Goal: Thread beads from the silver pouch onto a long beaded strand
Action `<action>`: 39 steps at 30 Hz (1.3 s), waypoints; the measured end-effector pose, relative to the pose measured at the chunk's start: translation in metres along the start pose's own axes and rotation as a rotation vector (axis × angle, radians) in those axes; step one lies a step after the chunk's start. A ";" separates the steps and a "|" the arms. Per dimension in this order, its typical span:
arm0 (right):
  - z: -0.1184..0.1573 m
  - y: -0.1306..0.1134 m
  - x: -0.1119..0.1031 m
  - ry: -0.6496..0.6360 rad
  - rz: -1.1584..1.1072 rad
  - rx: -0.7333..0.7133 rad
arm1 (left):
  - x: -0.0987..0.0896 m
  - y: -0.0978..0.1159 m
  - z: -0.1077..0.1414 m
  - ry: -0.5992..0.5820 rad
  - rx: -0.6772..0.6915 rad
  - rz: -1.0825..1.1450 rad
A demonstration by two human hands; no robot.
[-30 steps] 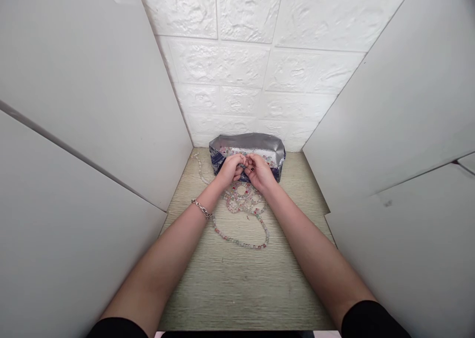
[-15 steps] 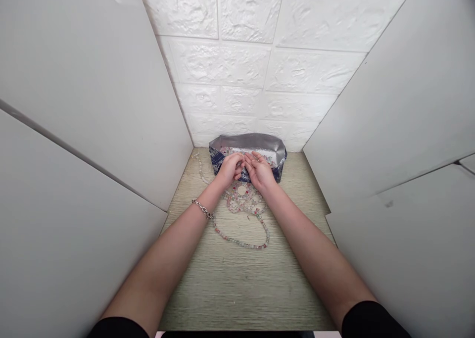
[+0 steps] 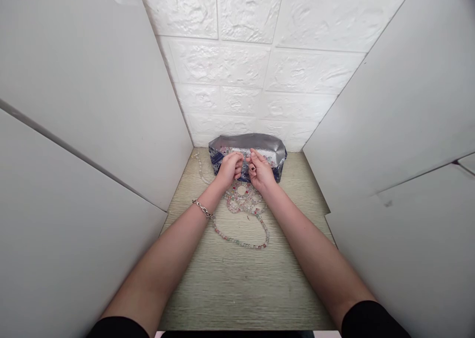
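Observation:
My left hand [image 3: 230, 170], with a silver chain bracelet [image 3: 202, 209] on its wrist, is closed in a pinch over the front rim of a bag. Just beside it, my right hand [image 3: 261, 172] is also closed, thumb and forefinger together and the other fingers curled. Whatever either pinch holds is too small to make out. The bag [image 3: 256, 140] is dark blue patterned outside and silver inside, standing wide at the mouth with loose small beads in it. Below the hands lies a long string of pastel and red beads [image 3: 241, 243], looped several times on the wooden surface.
A paler end of beads [image 3: 201, 169] trails at the left of the bag. Behind stands a white brick-textured wall [image 3: 245, 63]. Grey-white panels [image 3: 89, 80] close in the left side, and similar panels [image 3: 393, 110] the right. The wood-grain tabletop [image 3: 245, 288] spans between them.
My right hand has gone from spread, palm-up fingers to a curled pinch. The left hand's fingers have shifted slightly and drawn together. The bag and the bead string lie as before.

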State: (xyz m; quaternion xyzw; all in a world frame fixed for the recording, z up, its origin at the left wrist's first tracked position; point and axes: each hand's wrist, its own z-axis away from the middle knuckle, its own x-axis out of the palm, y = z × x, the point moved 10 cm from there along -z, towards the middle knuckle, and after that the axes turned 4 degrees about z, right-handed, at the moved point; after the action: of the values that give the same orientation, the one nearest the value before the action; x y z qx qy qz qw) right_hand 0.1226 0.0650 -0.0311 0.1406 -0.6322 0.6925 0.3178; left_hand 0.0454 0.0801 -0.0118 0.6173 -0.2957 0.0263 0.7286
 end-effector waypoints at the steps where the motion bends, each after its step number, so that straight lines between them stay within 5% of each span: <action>1: 0.001 -0.001 0.000 0.003 0.008 0.001 | 0.000 0.000 0.000 0.001 0.001 -0.001; 31: 0.003 -0.001 -0.008 0.132 -0.014 -0.032 | -0.001 0.000 0.000 0.006 0.013 -0.015; 39: -0.001 0.000 -0.006 0.069 -0.028 -0.027 | -0.001 0.002 0.001 0.038 0.001 0.001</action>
State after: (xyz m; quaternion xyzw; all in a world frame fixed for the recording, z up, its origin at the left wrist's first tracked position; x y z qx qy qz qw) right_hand 0.1273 0.0650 -0.0346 0.1210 -0.6282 0.6838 0.3509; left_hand 0.0433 0.0803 -0.0107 0.6169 -0.2820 0.0388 0.7338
